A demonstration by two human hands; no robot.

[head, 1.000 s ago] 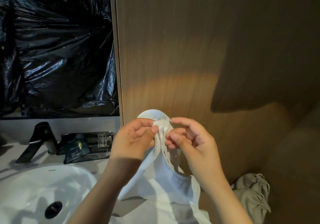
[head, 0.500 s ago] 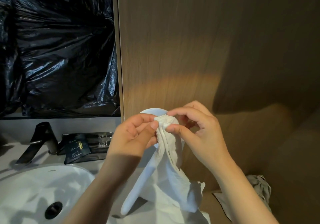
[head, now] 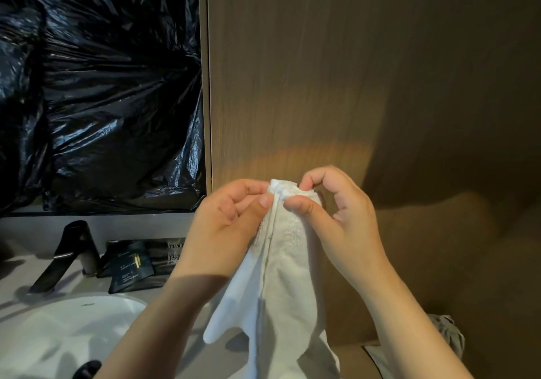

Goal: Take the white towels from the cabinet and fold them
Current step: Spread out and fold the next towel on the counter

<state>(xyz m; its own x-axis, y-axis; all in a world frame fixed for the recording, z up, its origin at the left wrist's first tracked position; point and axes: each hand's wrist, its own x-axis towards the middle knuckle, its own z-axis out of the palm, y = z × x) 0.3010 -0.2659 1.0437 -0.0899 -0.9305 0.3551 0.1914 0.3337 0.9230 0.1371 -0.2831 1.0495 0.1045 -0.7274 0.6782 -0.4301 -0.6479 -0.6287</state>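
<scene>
— Wood panelling (head: 292,86) fills the back, with black plastic sheeting (head: 102,86) to its left. What lies below?
— A pale counter (head: 146,293), with a white sink (head: 58,334) at its near left corner and a dark tap (head: 70,250) by the back edge.
— And the white towel (head: 287,291)?
— Already out of the cabinet, I judge. It hangs over the counter's right end, bunched lengthwise and held up by its top.
— How do the hands have it?
— The left hand (head: 225,232) pinches the top between thumb and curled fingers. The right hand (head: 342,223) pinches just beside it.
— So how far along?
— Fetching looks done for this towel, but no flat fold shows yet. A greyish cloth (head: 450,334) lies crumpled past the counter's right end. I cannot tell whether more towels wait.
</scene>
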